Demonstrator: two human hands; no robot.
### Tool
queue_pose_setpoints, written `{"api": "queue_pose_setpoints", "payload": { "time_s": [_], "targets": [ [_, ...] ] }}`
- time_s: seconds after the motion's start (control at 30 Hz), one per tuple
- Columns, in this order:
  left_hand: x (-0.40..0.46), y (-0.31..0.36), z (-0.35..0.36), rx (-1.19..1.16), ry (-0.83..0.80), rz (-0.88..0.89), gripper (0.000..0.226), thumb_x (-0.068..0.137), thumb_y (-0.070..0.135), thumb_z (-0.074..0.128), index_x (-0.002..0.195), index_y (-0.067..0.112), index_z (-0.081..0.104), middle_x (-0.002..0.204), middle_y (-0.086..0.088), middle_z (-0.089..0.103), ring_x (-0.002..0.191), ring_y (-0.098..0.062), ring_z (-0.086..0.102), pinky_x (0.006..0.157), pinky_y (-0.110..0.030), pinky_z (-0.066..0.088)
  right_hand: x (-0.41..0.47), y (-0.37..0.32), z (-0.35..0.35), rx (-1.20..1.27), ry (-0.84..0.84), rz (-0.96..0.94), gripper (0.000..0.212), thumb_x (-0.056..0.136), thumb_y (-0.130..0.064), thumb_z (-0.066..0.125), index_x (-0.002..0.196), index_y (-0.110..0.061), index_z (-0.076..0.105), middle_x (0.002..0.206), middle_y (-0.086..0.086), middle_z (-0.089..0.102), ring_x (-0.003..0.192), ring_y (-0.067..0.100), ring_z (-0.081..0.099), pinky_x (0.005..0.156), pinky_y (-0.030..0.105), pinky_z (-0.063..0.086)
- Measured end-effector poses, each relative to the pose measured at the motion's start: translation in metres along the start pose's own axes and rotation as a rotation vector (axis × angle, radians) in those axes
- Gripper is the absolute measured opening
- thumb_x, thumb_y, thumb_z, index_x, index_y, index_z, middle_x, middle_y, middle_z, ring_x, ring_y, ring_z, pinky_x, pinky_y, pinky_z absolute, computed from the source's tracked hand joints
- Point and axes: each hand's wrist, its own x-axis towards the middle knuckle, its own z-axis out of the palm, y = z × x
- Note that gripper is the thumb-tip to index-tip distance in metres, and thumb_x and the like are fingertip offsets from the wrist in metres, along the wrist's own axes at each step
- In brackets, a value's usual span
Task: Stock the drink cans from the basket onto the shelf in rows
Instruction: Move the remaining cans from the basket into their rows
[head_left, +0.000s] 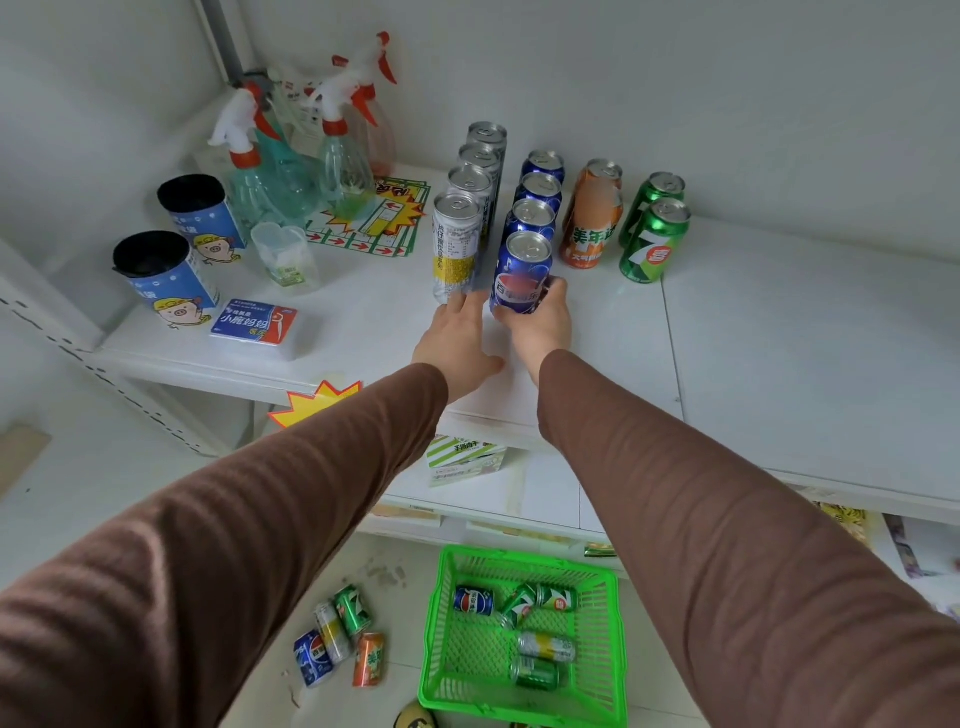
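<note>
White shelf (779, 364), carrying four front-to-back rows of upright cans so that each kind keeps its own lane. Green basket (613, 649) on the floor below, holding five cans on their sides; it is not yet emptied, and four more cans (337, 636) lie on the floor just left of it. Spray bottles (291, 156) stand at the back left of the shelf, apart from the drinks, with two blue tubs (171, 280) showing a cartoon pig in front of them. Silver-and-yellow row (470, 208), four tall slim cans; vertical Chinese print, too small to read. Blue row (535, 218), four cans. Orange row (592, 218) and green row (652, 234), two cans each; the front green can shows a "7" mark, likely 7UP. Right hand (540, 327) curled round the base of the front blue can (519, 275), Pepsi-style globe facing forward, seemingly seating it in line. Left hand (460, 338) flat, fingers straight, tips touching the foot of the front silver can (454, 244), probably steadying or squaring it.
</note>
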Motion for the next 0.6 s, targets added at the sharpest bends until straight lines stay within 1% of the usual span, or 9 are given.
{"api": "queue_pose_setpoints", "payload": {
  "time_s": [0.1,0.17,0.27,0.43,0.53,0.6],
  "targets": [
    [-0.009,-0.001,0.004,0.001,-0.001,-0.001,0.091,0.077,0.027,0.077,0.151,0.017,0.025,0.151,-0.008,0.034,0.137,-0.027,0.034,0.110,-0.038,0.034,-0.008,0.003,-0.006,0.012,-0.020,0.025,0.091,0.069,-0.033,0.086,0.144,-0.027,0.035,0.139,0.004,0.057,0.126,0.027,0.054,0.106,0.048,0.047],
    [-0.016,-0.001,0.007,0.001,0.007,-0.004,0.090,0.077,0.027,0.077,0.150,0.017,0.026,0.150,-0.008,0.035,0.136,-0.027,0.034,0.110,-0.038,0.035,-0.018,0.007,-0.014,0.009,-0.006,0.032,0.096,0.074,-0.032,0.085,0.151,-0.025,0.029,0.147,0.006,0.048,0.132,0.026,0.048,0.110,0.045,0.044],
    [-0.032,0.003,0.016,0.008,0.044,-0.019,0.087,0.077,0.026,0.076,0.150,0.015,0.029,0.148,-0.009,0.035,0.135,-0.028,0.034,0.109,-0.038,0.035,-0.038,0.015,-0.030,-0.016,0.019,-0.037,0.084,0.081,-0.030,0.079,0.150,-0.022,0.033,0.149,0.003,0.045,0.135,0.023,0.042,0.110,0.040,0.041],
    [-0.074,0.016,0.039,0.053,0.195,0.013,0.078,0.074,0.023,0.075,0.143,0.011,0.039,0.145,-0.011,0.035,0.129,-0.032,0.036,0.106,-0.041,0.037,-0.083,0.030,-0.061,-0.079,0.056,-0.291,0.060,0.086,-0.023,0.070,0.140,-0.016,0.045,0.140,0.003,0.051,0.125,0.022,0.043,0.103,0.034,0.039],
    [-0.105,0.026,0.060,0.085,0.273,0.021,0.075,0.072,0.021,0.074,0.139,0.012,0.043,0.146,-0.014,0.035,0.129,-0.034,0.037,0.107,-0.041,0.037,-0.113,0.047,-0.083,-0.098,0.029,-0.430,0.048,0.087,-0.017,0.064,0.133,-0.014,0.051,0.134,0.001,0.052,0.122,0.021,0.044,0.099,0.027,0.037],
    [-0.129,0.033,0.075,0.085,0.337,0.017,0.073,0.070,0.021,0.073,0.137,0.011,0.044,0.145,-0.015,0.035,0.130,-0.036,0.037,0.107,-0.043,0.036,-0.132,0.062,-0.100,-0.108,-0.002,-0.517,0.042,0.087,-0.016,0.062,0.129,-0.013,0.053,0.129,0.001,0.053,0.119,0.021,0.046,0.098,0.028,0.040]
  ]
}}
